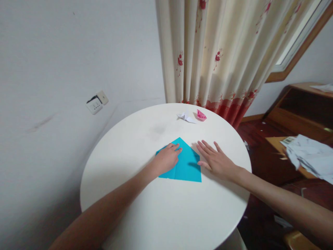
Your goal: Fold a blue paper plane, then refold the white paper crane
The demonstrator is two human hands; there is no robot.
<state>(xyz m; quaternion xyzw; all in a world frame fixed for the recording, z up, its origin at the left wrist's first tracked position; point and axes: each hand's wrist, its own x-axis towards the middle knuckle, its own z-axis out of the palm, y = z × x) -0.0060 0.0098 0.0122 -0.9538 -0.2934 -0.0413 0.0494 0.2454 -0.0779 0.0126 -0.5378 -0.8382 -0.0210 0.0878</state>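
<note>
A folded teal sheet of paper [185, 163] lies near the middle of a round white table [156, 211], with its pointed top away from me. My left hand [167, 158] rests on the paper's left part, fingers curled and fingertips pressing down near its upper left edge. My right hand [216, 159] lies flat and spread on the table just right of the paper, its thumb touching the paper's right edge. Neither hand grips anything.
A white folded paper figure [186, 117] and a small pink folded paper piece [201, 115] sit at the table's far edge. A flowered curtain [223, 52] hangs behind. Wooden furniture with crumpled papers [309, 154] stands at the right. A wall socket [96, 102] is at the left.
</note>
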